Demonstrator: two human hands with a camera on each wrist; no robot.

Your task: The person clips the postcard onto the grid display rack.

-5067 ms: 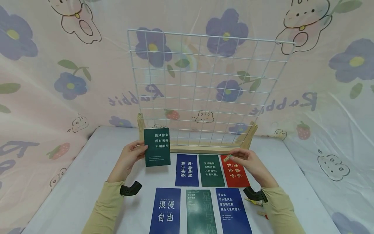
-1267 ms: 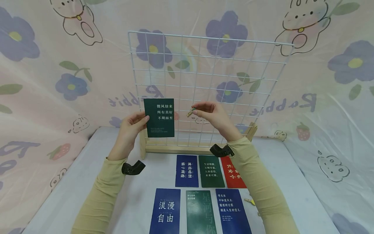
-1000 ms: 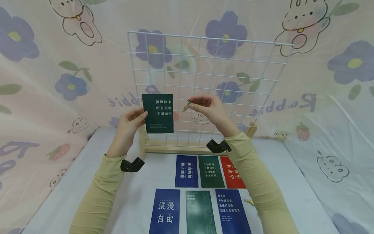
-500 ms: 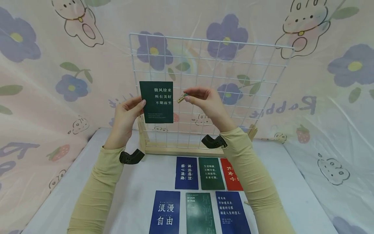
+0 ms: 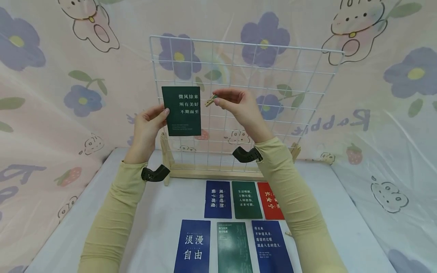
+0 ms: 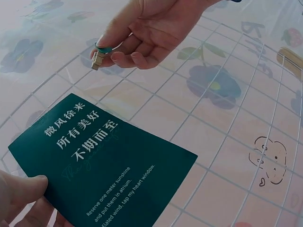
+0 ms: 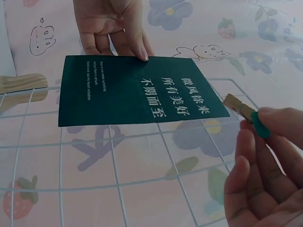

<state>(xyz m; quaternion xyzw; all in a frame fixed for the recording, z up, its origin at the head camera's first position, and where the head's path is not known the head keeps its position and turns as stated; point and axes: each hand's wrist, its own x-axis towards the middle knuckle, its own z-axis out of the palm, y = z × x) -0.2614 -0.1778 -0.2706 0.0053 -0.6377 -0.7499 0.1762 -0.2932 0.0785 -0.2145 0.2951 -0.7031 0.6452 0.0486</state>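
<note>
My left hand (image 5: 146, 129) pinches a dark green card (image 5: 182, 117) by its left edge, thumb on the printed face. The card is upright before the left part of a white wire grid (image 5: 235, 89); whether it touches the wires I cannot tell. Just right of the card, my right hand (image 5: 242, 110) pinches a small wooden clothespin (image 5: 209, 101) with a green piece on it between thumb and index finger. In the right wrist view the clothespin (image 7: 239, 107) points at the card's (image 7: 113, 104) corner, a small gap between them.
The grid stands on a wooden base (image 5: 218, 174). Before it lie two rows of cards, among them a blue card (image 5: 217, 200), a green card (image 5: 247, 201) and a red card (image 5: 271, 206). Another clothespin (image 5: 288, 234) shows partly beside my right sleeve. A printed cloth hangs behind.
Both hands have risen from near the table to the grid's left part, the card and clothespin with them. My right hand has moved left, closer to the card.
</note>
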